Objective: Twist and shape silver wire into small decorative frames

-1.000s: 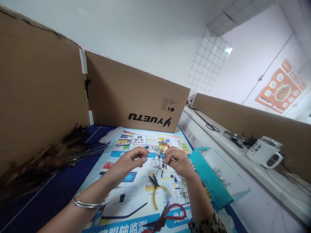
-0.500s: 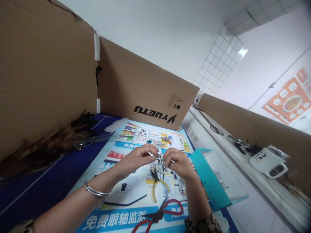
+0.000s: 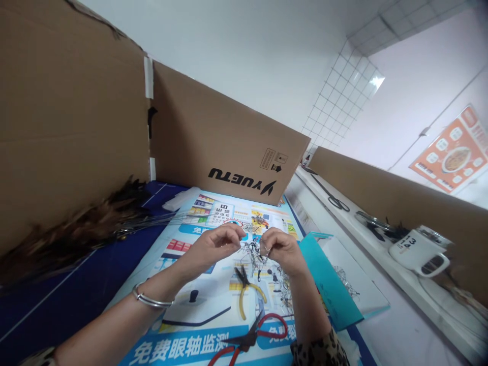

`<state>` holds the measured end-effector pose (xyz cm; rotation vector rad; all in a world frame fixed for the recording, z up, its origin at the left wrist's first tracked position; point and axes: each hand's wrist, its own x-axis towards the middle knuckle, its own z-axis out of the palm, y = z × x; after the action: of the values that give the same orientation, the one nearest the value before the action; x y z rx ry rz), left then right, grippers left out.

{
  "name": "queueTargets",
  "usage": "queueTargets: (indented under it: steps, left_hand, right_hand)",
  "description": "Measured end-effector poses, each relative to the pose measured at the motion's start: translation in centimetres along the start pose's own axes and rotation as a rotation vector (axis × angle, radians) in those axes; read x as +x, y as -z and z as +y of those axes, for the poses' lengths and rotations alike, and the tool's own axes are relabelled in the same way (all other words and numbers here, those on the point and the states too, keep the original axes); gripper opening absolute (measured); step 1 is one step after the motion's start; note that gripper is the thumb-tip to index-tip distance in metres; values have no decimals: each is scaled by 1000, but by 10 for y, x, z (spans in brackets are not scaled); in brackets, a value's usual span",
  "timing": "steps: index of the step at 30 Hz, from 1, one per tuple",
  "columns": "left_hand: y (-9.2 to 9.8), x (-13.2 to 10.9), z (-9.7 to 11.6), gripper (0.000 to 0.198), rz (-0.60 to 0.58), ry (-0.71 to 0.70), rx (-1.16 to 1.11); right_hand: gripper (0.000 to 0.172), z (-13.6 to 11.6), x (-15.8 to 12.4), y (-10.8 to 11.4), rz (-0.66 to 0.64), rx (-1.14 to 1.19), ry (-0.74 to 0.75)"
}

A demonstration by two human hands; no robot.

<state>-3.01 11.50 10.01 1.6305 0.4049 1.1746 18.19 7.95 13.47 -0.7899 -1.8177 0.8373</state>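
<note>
My left hand point(image 3: 221, 245) hovers over the printed sheet, its thumb and index finger curved toward each other with a small gap; nothing shows between them. To its right, my right hand point(image 3: 281, 250) pinches a small, shiny wire-like piece point(image 3: 264, 249) at its fingertips. A tangle of thin dark and silvery pieces point(image 3: 256, 260) lies beneath and between both hands. Closer to me are yellow-handled pliers point(image 3: 246, 290), open on the sheet, and red-handled pliers point(image 3: 247, 339) near the front.
Cardboard panels point(image 3: 224, 137) stand behind and at the left. Brown feathers point(image 3: 87, 218) lie on the blue cloth. On the right are a teal box point(image 3: 331, 284) holding wire pieces, scissors point(image 3: 335, 201) on a ledge, and a white mug point(image 3: 415, 254).
My left hand has shifted slightly left and its fingers now curve in more. My right hand has moved slightly right, still pinching the piece. The view has shifted slightly.
</note>
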Motion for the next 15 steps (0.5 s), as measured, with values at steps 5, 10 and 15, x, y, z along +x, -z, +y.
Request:
queueTargets:
  steps: [5,10,15]
  left_hand:
    - [-2,0,2,8,-100,-118,287]
    - [-5,-3,-4,6,-48,-38,93]
    - [-20,-8,-13,34,45,165,-368]
  right_hand:
    - [11,1,1,-1,45,120,14]
    - [12,2,1,-1,91,142,27]
    - [12,2,2,0,118,62,-3]
